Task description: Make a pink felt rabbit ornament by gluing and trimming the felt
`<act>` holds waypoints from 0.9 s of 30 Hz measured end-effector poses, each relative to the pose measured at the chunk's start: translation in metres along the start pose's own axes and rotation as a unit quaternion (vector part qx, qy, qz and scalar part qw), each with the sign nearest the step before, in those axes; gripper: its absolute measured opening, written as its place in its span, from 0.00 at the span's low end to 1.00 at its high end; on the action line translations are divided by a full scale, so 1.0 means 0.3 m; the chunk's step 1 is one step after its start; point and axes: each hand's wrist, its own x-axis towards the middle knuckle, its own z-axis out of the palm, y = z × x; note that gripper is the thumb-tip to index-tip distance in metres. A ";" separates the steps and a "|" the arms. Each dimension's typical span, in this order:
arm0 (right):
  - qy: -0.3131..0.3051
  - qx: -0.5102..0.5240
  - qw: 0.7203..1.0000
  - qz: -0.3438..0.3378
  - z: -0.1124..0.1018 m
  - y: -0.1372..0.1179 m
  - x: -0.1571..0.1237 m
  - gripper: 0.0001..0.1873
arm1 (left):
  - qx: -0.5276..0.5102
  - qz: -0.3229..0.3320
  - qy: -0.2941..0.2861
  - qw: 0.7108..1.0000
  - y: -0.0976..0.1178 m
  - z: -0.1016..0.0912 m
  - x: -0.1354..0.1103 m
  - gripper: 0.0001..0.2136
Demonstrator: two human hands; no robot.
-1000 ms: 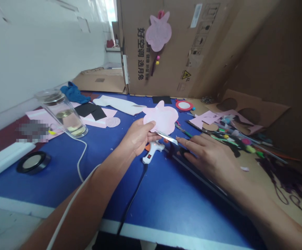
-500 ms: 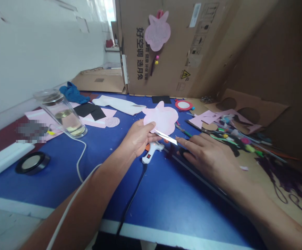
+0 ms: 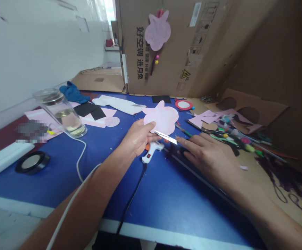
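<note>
Between thumb and fingers, my left hand (image 3: 140,136) grips a pink paper cutout (image 3: 162,118) with a scalloped, flower-like edge and pointed tips at its top. My right hand (image 3: 204,151) is closed around the dark handles of a pair of scissors, mostly hidden under the fingers. The bright scissor blades (image 3: 166,136) lie at the cutout's lower edge, close to my left fingers. Below them a white glue gun (image 3: 152,152) rests on the blue table, its small light glowing orange. A similar pink cutout (image 3: 158,32) hangs on the cardboard behind.
At left stand a lidded glass jar (image 3: 65,113) with pale liquid and a black tape roll (image 3: 32,162). Paper scraps (image 3: 205,118), pens and beads clutter the right. A tall cardboard panel (image 3: 177,69) closes the back. A white cable (image 3: 82,156) crosses by my left arm.
Almost nothing differs. The scissor blades look slightly more closed at the cutout's lower edge, while both hands stay in nearly the same place.
</note>
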 end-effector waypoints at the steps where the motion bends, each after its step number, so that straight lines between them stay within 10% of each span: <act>1: 0.002 -0.002 1.000 -0.003 -0.001 0.001 0.000 0.18 | 0.002 0.000 0.000 1.000 0.000 0.000 0.000 0.09; 27: 0.063 0.054 0.996 0.028 0.001 0.012 0.001 0.18 | -0.020 0.015 0.006 1.000 0.018 -0.001 0.001 0.08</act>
